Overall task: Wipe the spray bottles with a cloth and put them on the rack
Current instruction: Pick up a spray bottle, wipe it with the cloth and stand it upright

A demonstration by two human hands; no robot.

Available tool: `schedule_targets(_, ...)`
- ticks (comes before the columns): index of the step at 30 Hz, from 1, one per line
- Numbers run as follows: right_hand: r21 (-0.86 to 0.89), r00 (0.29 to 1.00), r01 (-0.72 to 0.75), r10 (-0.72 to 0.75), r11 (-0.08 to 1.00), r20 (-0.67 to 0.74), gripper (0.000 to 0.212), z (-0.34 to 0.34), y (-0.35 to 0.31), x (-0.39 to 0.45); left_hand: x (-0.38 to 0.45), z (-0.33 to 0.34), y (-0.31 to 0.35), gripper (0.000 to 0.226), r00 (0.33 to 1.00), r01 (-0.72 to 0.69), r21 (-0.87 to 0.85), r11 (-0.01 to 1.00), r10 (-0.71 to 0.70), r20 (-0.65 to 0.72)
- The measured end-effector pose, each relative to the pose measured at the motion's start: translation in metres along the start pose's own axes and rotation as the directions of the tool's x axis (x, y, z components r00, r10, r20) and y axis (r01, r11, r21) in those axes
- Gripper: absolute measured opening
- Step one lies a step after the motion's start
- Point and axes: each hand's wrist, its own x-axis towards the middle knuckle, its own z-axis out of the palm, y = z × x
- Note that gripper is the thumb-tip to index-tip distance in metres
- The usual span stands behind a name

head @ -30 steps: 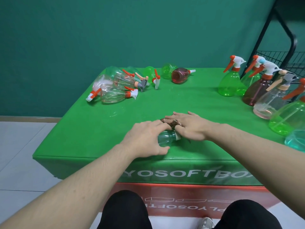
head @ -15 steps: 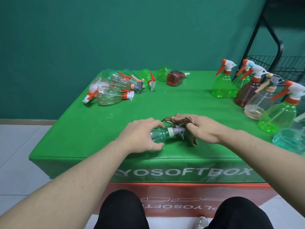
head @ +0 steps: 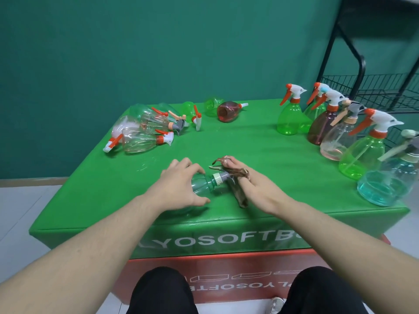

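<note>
The left hand [head: 181, 186] covers most of the lying teal bottle [head: 204, 184], and the brown cloth [head: 235, 177] in the right hand [head: 251, 189] hides its spray head. The rack [head: 371, 89] is cut off by the right edge, as is the blurred blue bottle [head: 390, 177]. In the far-left bottle heap [head: 147, 130] the overlapping clear bodies cannot be counted.

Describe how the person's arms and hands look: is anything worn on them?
Both forearms are bare, with no sleeves in view. The left hand and the right hand wear no gloves. I see no watch, ring or bracelet on either.
</note>
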Motion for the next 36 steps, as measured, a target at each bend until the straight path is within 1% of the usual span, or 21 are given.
schedule_targets(2,0.039,0.999,0.005,-0.003,0.999,-0.044,0.047,0.001,0.0,-0.001,0.001,-0.001,0.002,0.082,1.0,0.021,0.001,1.0,-0.021,-0.003)
schedule_targets(4,0.152,0.997,-0.023,0.034,0.988,-0.065,0.045,-0.001,-0.003,-0.004,0.002,-0.003,0.004,0.079,0.999,0.051,0.019,0.999,-0.051,-0.007)
schedule_targets(7,0.393,0.969,-0.169,0.225,0.904,-0.101,0.034,0.001,-0.004,0.001,0.002,-0.005,0.009,0.077,0.999,0.045,0.082,0.996,-0.044,-0.012)
schedule_targets(9,0.586,0.926,-0.236,0.362,0.775,-0.106,0.041,0.004,0.0,0.008,0.002,-0.006,0.012,0.075,0.999,0.035,0.093,0.995,-0.035,0.0)
schedule_targets(10,0.694,0.907,-0.232,0.41,0.682,-0.099,0.044,0.005,0.002,0.009,0.002,-0.006,0.013,0.073,0.999,0.033,0.097,0.995,-0.033,0.003)
schedule_targets(12,0.862,0.878,-0.187,0.474,0.47,-0.068,0.041,0.004,0.0,0.008,0.002,-0.004,0.013,0.067,0.999,0.04,0.094,0.995,-0.039,-0.012)
schedule_targets(13,0.91,0.863,-0.17,0.502,0.377,-0.047,0.042,0.002,-0.001,0.009,0.002,-0.002,0.012,0.064,0.998,0.053,0.062,0.997,-0.051,-0.039)
schedule_targets(14,0.945,0.854,-0.147,0.52,0.291,-0.028,0.042,0.0,-0.002,0.01,0.003,0.0,0.01,0.061,0.995,0.068,-0.014,0.998,-0.069,-0.075)
schedule_targets(16,0.979,0.863,-0.122,0.505,0.162,0.024,0.049,0.0,-0.001,0.014,0.003,0.004,0.009,0.054,0.986,0.067,-0.266,0.962,-0.105,-0.132)
schedule_targets(18,0.983,0.872,-0.132,0.486,0.126,0.055,0.053,0.001,-0.005,0.017,0.003,0.007,0.015,0.046,0.983,0.04,-0.473,0.88,-0.119,-0.138)
schedule_targets(20,0.985,0.882,-0.129,0.466,0.111,0.062,0.053,0.002,-0.009,0.022,0.006,0.013,0.023,0.041,0.986,0.021,-0.59,0.807,-0.115,-0.122)
schedule_targets(21,0.986,0.886,-0.121,0.46,0.11,0.058,0.054,0.002,-0.012,0.024,0.006,0.015,0.027,0.039,0.989,0.019,-0.64,0.768,-0.109,-0.101)
schedule_targets(23,0.987,0.894,-0.098,0.446,0.124,0.033,0.055,0.0,-0.018,0.026,0.007,0.02,0.036,0.037,0.992,0.048,-0.768,0.639,-0.119,-0.037)
schedule_targets(25,0.98,0.908,-0.095,0.419,0.176,0.013,0.054,-0.002,-0.022,0.028,0.01,0.024,0.041,0.038,0.987,0.108,-0.855,0.507,-0.161,0.03)
schedule_targets(26,0.969,0.915,-0.095,0.402,0.227,-0.004,0.053,-0.001,-0.023,0.029,0.011,0.026,0.042,0.042,0.984,0.121,-0.872,0.474,-0.172,0.043)
schedule_targets(29,0.892,0.909,-0.096,0.404,0.442,-0.103,0.046,0.005,-0.02,0.039,0.017,0.032,0.044,0.048,0.98,0.131,-0.932,0.339,-0.183,0.071)
schedule_targets(32,0.686,0.908,-0.13,0.365,0.716,-0.208,0.047,0.006,-0.012,0.042,0.021,0.034,0.049,0.058,0.979,0.141,-0.943,0.303,-0.186,0.086)
schedule_targets(33,0.603,0.91,-0.139,0.341,0.786,-0.234,0.049,0.005,-0.01,0.041,0.021,0.035,0.049,0.064,0.98,0.14,-0.944,0.3,-0.181,0.087)
schedule_targets(34,0.561,0.918,-0.151,0.326,0.814,-0.226,0.05,0.005,-0.006,0.042,0.021,0.036,0.05,0.067,0.979,0.142,-0.944,0.297,-0.182,0.09)
schedule_targets(35,0.564,0.927,-0.164,0.322,0.809,-0.193,0.05,0.004,-0.005,0.042,0.021,0.038,0.05,0.068,0.978,0.146,-0.943,0.299,-0.185,0.092)
schedule_targets(36,0.604,0.929,-0.188,0.34,0.775,-0.147,0.048,0.003,-0.004,0.042,0.02,0.038,0.051,0.069,0.978,0.146,-0.942,0.302,-0.186,0.092)
